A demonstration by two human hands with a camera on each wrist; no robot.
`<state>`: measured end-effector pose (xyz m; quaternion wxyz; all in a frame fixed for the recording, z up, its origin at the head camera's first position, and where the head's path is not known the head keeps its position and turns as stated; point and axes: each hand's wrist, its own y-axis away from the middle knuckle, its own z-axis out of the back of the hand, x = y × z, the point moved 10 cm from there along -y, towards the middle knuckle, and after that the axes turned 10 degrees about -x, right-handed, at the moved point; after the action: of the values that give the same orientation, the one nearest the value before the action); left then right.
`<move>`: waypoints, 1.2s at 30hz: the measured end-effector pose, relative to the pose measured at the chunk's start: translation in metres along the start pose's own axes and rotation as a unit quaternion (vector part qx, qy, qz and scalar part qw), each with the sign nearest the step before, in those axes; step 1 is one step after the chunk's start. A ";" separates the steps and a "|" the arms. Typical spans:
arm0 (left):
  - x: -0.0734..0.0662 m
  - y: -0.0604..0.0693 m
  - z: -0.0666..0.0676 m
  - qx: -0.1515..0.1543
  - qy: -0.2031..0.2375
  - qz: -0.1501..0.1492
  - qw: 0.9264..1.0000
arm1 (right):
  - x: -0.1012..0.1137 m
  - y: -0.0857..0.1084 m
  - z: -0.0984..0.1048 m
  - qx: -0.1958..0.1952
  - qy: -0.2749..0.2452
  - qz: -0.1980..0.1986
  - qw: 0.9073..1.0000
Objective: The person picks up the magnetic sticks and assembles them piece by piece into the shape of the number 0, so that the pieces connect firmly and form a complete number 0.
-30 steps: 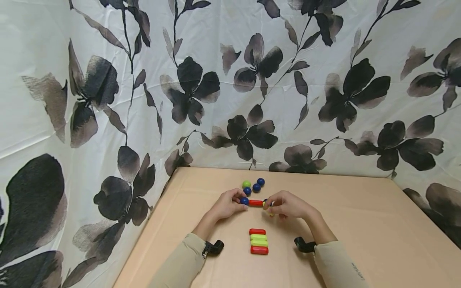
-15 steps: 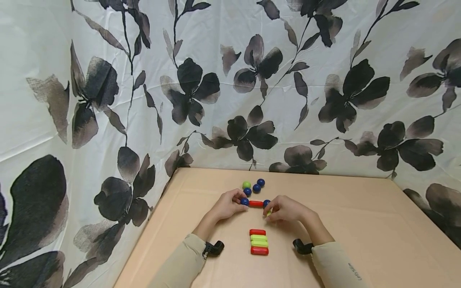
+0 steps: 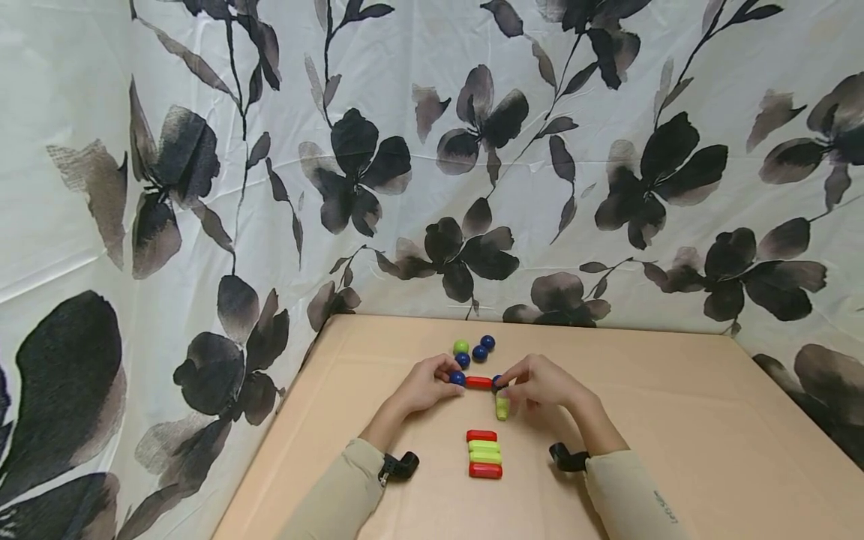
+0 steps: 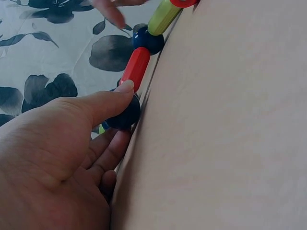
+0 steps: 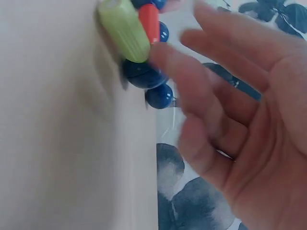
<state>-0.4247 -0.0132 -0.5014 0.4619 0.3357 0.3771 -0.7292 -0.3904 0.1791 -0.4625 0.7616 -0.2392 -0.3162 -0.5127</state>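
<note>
My left hand (image 3: pixel 427 384) pinches a dark blue ball (image 4: pixel 125 112) between thumb and fingers. From that ball a red stick (image 3: pixel 479 382) runs right to a second blue ball (image 4: pixel 147 40). A yellow-green stick (image 3: pixel 502 406) joins this second ball and points toward me, on the table. Over the second ball hovers my right hand (image 3: pixel 543 382), its fingers (image 5: pixel 184 76) loosely bent and blurred in the right wrist view. One fingertip is close to the ball and stick; whether it touches them cannot be told. Nothing is gripped in that hand.
Behind the joined pieces lie a green ball (image 3: pixel 461 346) and several loose blue balls (image 3: pixel 480 353). Nearer me, red sticks (image 3: pixel 485 470) and yellow-green sticks (image 3: pixel 485 451) lie in a stack-like row. A floral cloth (image 3: pixel 378 187) hangs behind the tan table (image 3: pixel 661 420).
The yellow-green stick, mostly hidden under my right fingers before, now shows at the second blue ball. My right fingers have lifted away from it. My left hand stays in place.
</note>
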 end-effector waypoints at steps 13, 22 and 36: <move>0.002 0.002 -0.002 0.003 0.001 0.010 1.000 | -0.026 -0.022 0.005 -0.070 -0.086 -0.009 0.994; 0.001 0.000 0.000 0.004 -0.002 0.011 1.000 | -0.044 -0.023 -0.017 -0.033 -0.105 -0.003 0.994; -0.030 0.003 0.025 0.021 0.077 -0.026 0.997 | -0.042 -0.023 -0.020 -0.031 -0.115 -0.002 0.993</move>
<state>-0.4153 -0.0226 -0.4652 0.4055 0.3904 0.4046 -0.7207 -0.4190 0.1835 -0.5057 0.7114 -0.3193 -0.3858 -0.4930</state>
